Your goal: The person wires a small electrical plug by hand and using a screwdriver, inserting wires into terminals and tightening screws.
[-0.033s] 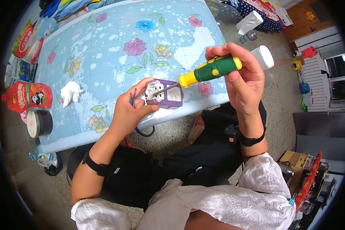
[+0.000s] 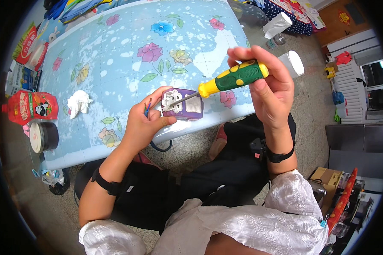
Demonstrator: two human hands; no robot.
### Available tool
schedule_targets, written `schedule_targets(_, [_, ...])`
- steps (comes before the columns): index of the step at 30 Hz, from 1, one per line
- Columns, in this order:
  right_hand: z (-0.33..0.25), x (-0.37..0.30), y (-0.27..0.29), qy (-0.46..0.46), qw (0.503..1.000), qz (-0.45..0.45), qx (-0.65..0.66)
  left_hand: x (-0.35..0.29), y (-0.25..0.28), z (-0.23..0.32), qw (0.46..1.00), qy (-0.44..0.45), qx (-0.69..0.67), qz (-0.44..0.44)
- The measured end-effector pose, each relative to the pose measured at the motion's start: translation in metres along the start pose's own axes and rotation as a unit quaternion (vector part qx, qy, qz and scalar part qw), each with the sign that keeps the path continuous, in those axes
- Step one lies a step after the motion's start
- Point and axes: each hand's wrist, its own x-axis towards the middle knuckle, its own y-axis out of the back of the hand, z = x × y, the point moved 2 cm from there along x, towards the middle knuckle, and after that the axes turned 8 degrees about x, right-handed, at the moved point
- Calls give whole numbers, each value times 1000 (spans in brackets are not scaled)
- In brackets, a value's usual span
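Note:
My right hand (image 2: 274, 91) is closed around the green and yellow handle of a screwdriver (image 2: 236, 80). Its metal shaft slants down to the left, and the tip lies over the white inner part of a small purple electrical box (image 2: 195, 114). Near the table's front edge, my left hand (image 2: 141, 125) grips this box by its left end, thumb at the near side. Wires (image 2: 147, 107) with bare copper ends stick up beside the left fingers. Whether the screwdriver tip sits in a screw cannot be made out.
A flowered cloth covers the table (image 2: 119, 72). On its left are a crumpled white tissue (image 2: 78, 103), a red pouch (image 2: 34, 107) and a round lidded jar (image 2: 44, 137). A white cylinder (image 2: 294, 63) and a small glass jar (image 2: 276, 41) stand beyond the right hand.

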Motion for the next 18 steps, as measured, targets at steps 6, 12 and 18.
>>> schedule_targets(6, [6,-2,12,18,998,9,-56,0,-3,4,1000,-6,-4,-5])
schedule_targets(12, [6,-4,28,11,977,192,-92,-2,-3,6,999,-37,-30,21])
schedule_targets(18, [67,-33,12,-35,942,85,-324,-3,-3,8,999,-13,-34,-2])
